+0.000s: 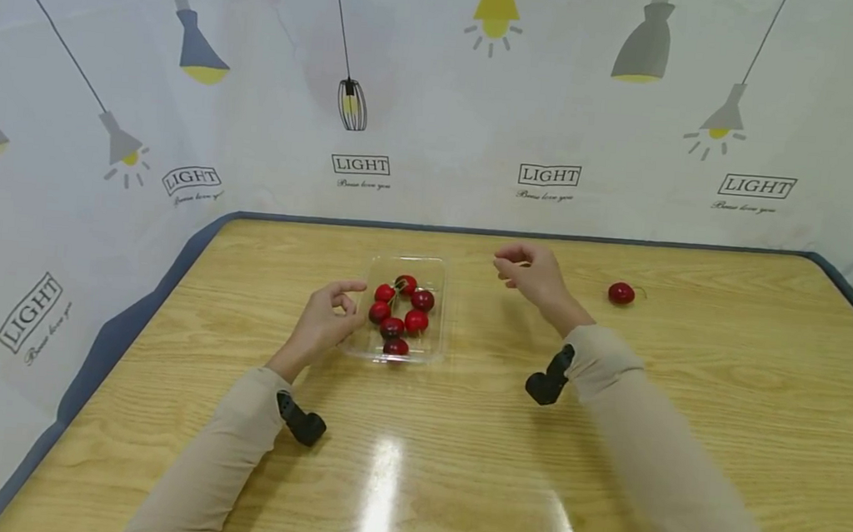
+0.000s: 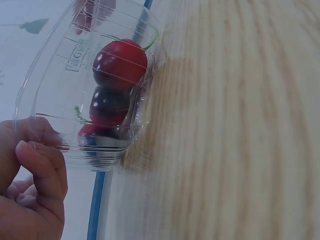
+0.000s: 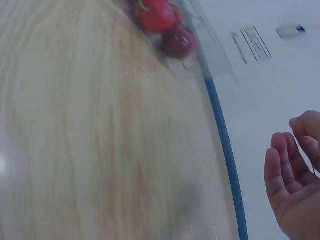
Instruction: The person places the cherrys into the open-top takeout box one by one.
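Observation:
A clear plastic box [image 1: 431, 350] stands left of the table's middle with several dark red cherries [image 1: 416, 322] inside, some with green stems. My left hand [image 1: 328, 321] pinches the box's left rim; in the left wrist view, thumb and finger [image 2: 42, 165] meet at the clear wall. Over the table to the right of the box hovers my right hand [image 1: 534, 276], its fingers loosely bent and nothing between them. The right wrist view shows that hand [image 3: 297, 175] apart from the box. One single cherry [image 1: 621, 294] with a stem lies on the table, farther right than my right hand.
The wooden table [image 1: 473, 437] has a dark blue edge [image 1: 474, 232] along the back and left. Behind it hangs a white backdrop [image 1: 437, 133] printed with lamps. Each wrist carries a small black camera [image 1: 301, 421].

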`<control>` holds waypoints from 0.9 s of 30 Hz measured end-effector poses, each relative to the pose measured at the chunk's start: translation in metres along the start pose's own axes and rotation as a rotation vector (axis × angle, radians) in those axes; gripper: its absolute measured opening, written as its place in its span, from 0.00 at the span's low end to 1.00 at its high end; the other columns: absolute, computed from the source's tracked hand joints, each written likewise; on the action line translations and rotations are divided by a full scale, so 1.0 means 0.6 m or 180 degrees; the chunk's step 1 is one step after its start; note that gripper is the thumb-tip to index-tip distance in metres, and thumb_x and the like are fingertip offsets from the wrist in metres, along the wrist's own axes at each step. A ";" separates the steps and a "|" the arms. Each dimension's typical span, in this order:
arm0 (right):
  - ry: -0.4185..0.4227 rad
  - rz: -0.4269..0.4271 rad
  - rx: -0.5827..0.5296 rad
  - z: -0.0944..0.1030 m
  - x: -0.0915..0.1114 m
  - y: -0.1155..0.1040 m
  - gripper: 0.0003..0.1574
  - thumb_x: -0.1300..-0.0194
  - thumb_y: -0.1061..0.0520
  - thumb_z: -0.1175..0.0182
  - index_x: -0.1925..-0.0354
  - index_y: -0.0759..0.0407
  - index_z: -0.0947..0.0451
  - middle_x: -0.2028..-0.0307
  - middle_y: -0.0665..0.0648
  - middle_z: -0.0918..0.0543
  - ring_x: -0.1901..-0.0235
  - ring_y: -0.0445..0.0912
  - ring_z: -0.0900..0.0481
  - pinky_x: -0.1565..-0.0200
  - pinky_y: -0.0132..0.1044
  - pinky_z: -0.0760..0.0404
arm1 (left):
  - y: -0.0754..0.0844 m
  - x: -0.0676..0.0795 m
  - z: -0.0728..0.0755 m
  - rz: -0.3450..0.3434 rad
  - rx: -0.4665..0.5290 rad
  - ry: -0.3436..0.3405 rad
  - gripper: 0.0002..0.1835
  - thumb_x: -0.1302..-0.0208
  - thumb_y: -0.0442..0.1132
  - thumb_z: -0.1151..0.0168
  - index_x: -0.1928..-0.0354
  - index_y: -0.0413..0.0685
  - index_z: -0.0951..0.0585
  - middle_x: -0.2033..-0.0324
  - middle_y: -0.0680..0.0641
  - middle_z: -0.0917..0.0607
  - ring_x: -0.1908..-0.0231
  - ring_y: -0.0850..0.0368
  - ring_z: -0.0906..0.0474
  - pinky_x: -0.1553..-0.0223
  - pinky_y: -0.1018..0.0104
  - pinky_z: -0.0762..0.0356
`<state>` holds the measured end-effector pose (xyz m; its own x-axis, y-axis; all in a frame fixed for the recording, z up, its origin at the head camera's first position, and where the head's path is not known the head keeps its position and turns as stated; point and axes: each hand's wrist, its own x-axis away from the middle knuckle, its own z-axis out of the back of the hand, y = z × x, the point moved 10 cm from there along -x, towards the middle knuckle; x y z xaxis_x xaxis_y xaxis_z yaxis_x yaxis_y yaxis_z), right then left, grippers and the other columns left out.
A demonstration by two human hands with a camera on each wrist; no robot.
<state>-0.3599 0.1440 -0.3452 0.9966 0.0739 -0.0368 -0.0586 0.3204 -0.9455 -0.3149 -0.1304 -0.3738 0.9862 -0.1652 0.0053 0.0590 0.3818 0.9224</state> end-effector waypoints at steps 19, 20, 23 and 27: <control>0.0749 -0.0288 -0.0119 0.240 0.043 0.092 0.15 0.40 0.54 0.46 0.56 0.62 0.29 0.72 0.41 0.26 0.73 0.33 0.24 0.69 0.28 0.23 | -0.002 -0.001 0.003 0.0001 -0.0044 0.0027 0.25 0.48 0.25 0.47 0.45 0.36 0.32 0.79 0.48 0.31 0.91 0.65 0.41 0.90 0.73 0.41; 0.0742 -0.0297 -0.0132 0.245 0.044 0.096 0.16 0.40 0.55 0.46 0.56 0.63 0.30 0.73 0.41 0.26 0.74 0.33 0.25 0.69 0.27 0.23 | -0.002 -0.001 0.004 0.0006 -0.0037 0.0028 0.25 0.48 0.25 0.47 0.45 0.36 0.32 0.79 0.48 0.31 0.91 0.65 0.41 0.90 0.73 0.41; 0.0702 -0.0337 -0.0095 0.258 0.048 0.110 0.18 0.40 0.55 0.46 0.55 0.65 0.31 0.73 0.41 0.26 0.74 0.34 0.25 0.69 0.27 0.23 | -0.002 0.000 0.003 0.0017 -0.0036 0.0012 0.25 0.47 0.25 0.47 0.44 0.36 0.33 0.79 0.48 0.31 0.91 0.64 0.41 0.90 0.73 0.41; 0.0693 -0.0436 0.0043 0.276 0.052 0.130 0.16 0.38 0.54 0.48 0.55 0.63 0.31 0.73 0.40 0.27 0.74 0.32 0.25 0.68 0.26 0.23 | -0.002 0.000 0.001 0.0025 -0.0038 -0.0019 0.25 0.46 0.25 0.47 0.44 0.37 0.33 0.79 0.48 0.31 0.91 0.64 0.41 0.89 0.72 0.41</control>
<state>-0.3433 0.3274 -0.3663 0.9842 -0.1758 0.0212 0.0786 0.3260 -0.9421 -0.3151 -0.1312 -0.3745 0.9857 -0.1676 0.0148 0.0532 0.3939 0.9176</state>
